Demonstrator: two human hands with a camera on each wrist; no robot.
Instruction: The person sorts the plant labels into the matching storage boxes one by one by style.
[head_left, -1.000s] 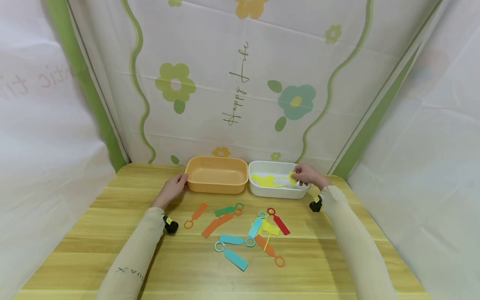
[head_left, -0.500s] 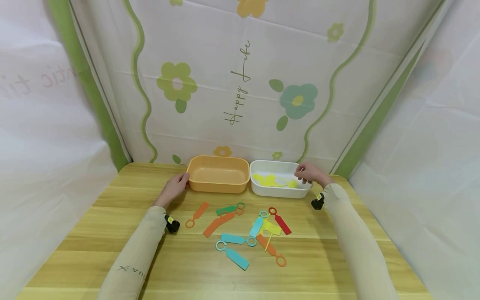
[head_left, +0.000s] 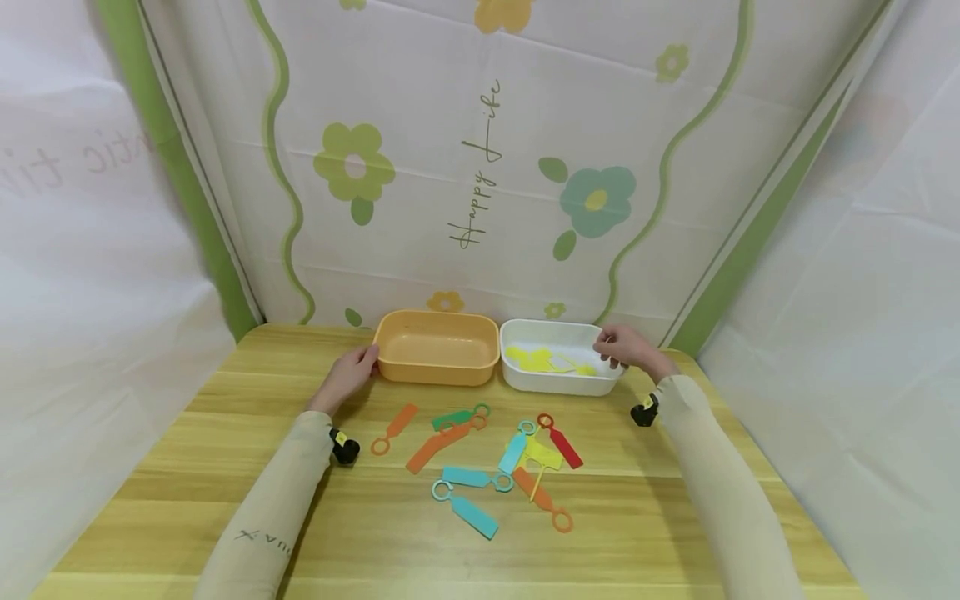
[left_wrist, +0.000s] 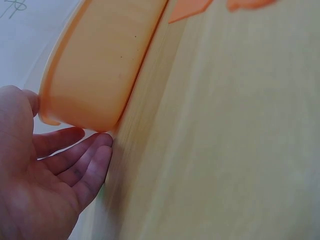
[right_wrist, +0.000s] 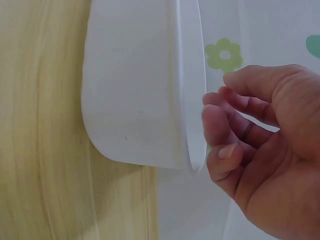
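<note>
My left hand rests at the left end of an orange plastic basin. In the left wrist view, the thumb touches its rim and the loosely bent fingers lie against the end wall. Beside it stands a white basin with several yellow tags inside. My right hand hovers at the white basin's right end, its fingers loosely bent and holding nothing. Between the arms lie orange tags, blue tags, a green tag, a red tag and a yellow tag, most with rings.
Both basins stand side by side along the back of the wooden table. Behind them hangs a flower-printed curtain, with white fabric at both sides. Some tags overlap, such as the blue and yellow ones at the right.
My right hand has let go of a yellow tag, which now lies in the white basin, and has shifted slightly right. My left hand has stayed at the orange basin.
</note>
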